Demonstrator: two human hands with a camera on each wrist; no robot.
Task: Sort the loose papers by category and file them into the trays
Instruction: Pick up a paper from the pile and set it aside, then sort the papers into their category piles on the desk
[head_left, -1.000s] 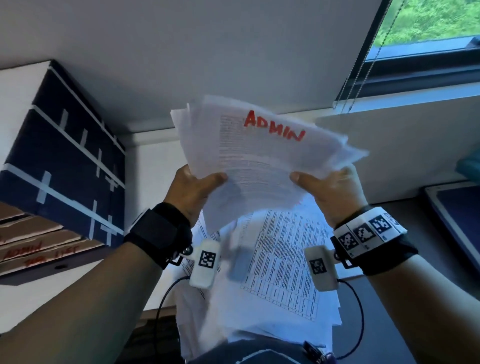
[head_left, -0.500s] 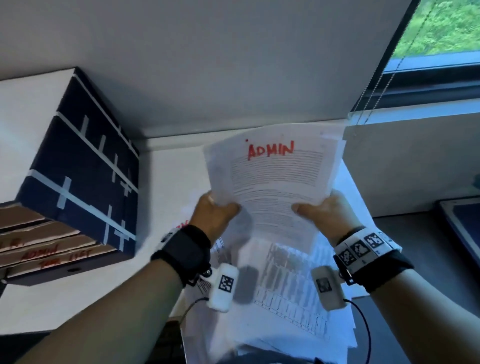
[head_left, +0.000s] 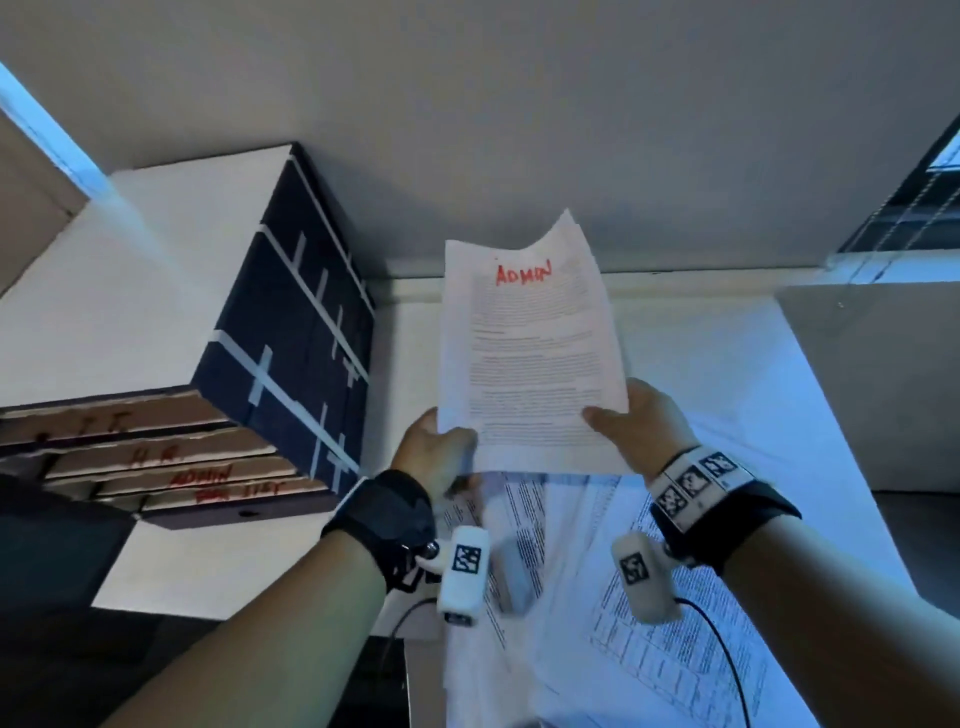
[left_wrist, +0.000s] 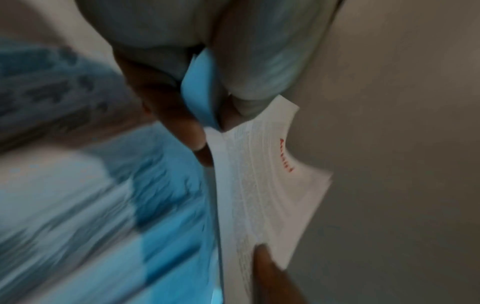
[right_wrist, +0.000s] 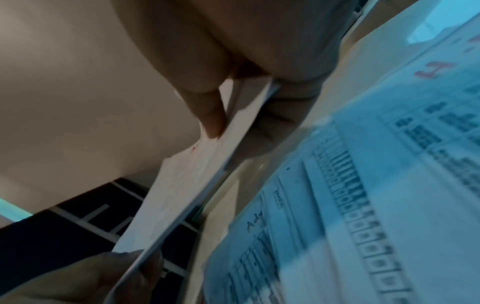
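Head view: nearest to us, loose white printed sheets with tables (head_left: 675, 597) lie spread over the white desk top (head_left: 831, 441), unsorted. Just above them our left hand (head_left: 434, 457) and right hand (head_left: 641, 428) each pinch a bottom corner of the white paper stack marked ADMIN in red (head_left: 530, 358), thumbs on the front, fingers behind. The right wrist view shows that thumb pressed on the sheet face with fingers curled under.

Change: a second ago the stack was fanned and skewed; now its edges are squared and it stands upright, only the top edge curling. Our view has also swung left, so the trays show more fully. We judge the admin batch is gathered and ready to file.

Farther left sits the dark blue box taped with white strips (head_left: 306, 332), holding stacked brown cardboard trays (head_left: 156, 457). Their front lips carry red labels: what looks like I.T. on top, H.R. below, then the ADMIN tray (head_left: 202, 475), then a lowest one we cannot read. What the trays hold is hidden from here. The stack is well apart from the ADMIN tray, so it needs carrying left and down.
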